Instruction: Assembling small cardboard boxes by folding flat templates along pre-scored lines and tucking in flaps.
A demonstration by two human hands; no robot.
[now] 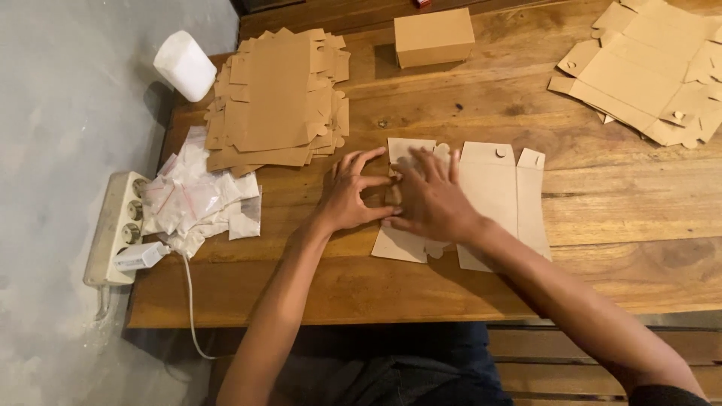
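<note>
A flat die-cut cardboard box blank lies on the wooden table in front of me. My right hand presses down flat on the blank's left half, fingers spread. My left hand rests at the blank's left edge, its fingers touching a flap next to my right hand. Neither hand grips anything; both are pushing on the cardboard. The part of the blank under my hands is hidden.
A stack of flat blanks sits at the back left, another pile at the back right. A folded brown box stands at the back. Small plastic bags, a power strip and a white roll lie to the left.
</note>
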